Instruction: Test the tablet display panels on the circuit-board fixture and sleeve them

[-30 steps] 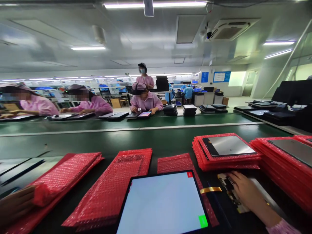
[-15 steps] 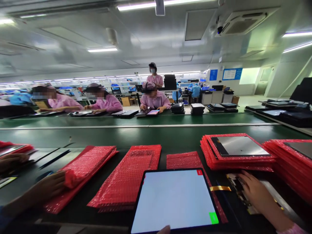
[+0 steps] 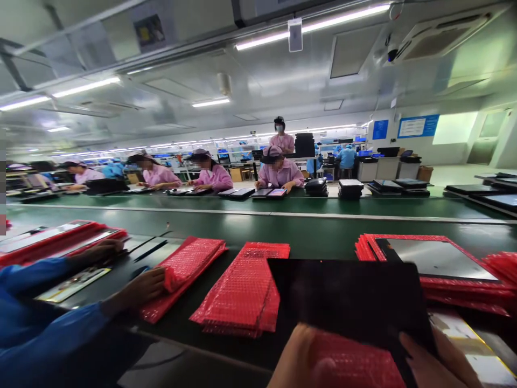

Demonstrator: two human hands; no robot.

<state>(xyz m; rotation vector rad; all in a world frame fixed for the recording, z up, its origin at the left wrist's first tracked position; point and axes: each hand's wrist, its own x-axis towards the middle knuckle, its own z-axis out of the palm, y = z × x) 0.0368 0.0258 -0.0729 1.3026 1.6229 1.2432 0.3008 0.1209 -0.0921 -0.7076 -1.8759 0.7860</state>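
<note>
A flat panel with a black face (image 3: 351,296) is raised and tilted at the lower right. My left hand (image 3: 297,353) grips its lower left edge, fingers mostly hidden behind it. My right hand (image 3: 440,355) holds the lower right part, its thumb on the black face. Red bubble wrap (image 3: 351,361) shows just below the panel, between my hands. A stack of red bubble bags (image 3: 246,288) lies to the left of the panel. Behind and right, a silver-backed panel (image 3: 440,258) rests on more red bags. A metallic-looking part (image 3: 464,345) lies beside my right hand.
At left, a neighbour's blue sleeve (image 3: 60,334) reaches in, with a hand (image 3: 145,285) on another red bag stack (image 3: 194,269). A green belt surface (image 3: 250,210) runs across behind. People in pink (image 3: 280,172) sit beyond it, among stacked dark devices (image 3: 350,188).
The panel's lit white screen has turned black, and the panel is lifted and tilted. My right hand has left the metallic part and taken hold of the panel. The view has swung left.
</note>
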